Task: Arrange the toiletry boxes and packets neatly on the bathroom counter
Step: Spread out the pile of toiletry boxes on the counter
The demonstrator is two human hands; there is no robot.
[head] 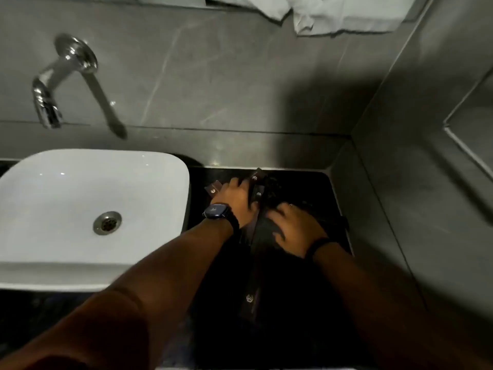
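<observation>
Several dark brown toiletry boxes with small white logos lie on the black counter [320,188] right of the sink. One small box [213,188] sits at the back left. My left hand [236,198], with a watch on the wrist, grips an upright brown box [256,182] near the back wall. My right hand [293,231] presses flat, fingers spread, on a long dark packet [262,231]. Another long brown box [250,300] lies closer to me between my forearms. The dim light hides the edges of the boxes.
A white basin [88,209] with a metal drain fills the left. A chrome tap [50,97] juts from the grey wall above it. White towels [344,12] hang at the top. Grey walls close the counter at the back and right.
</observation>
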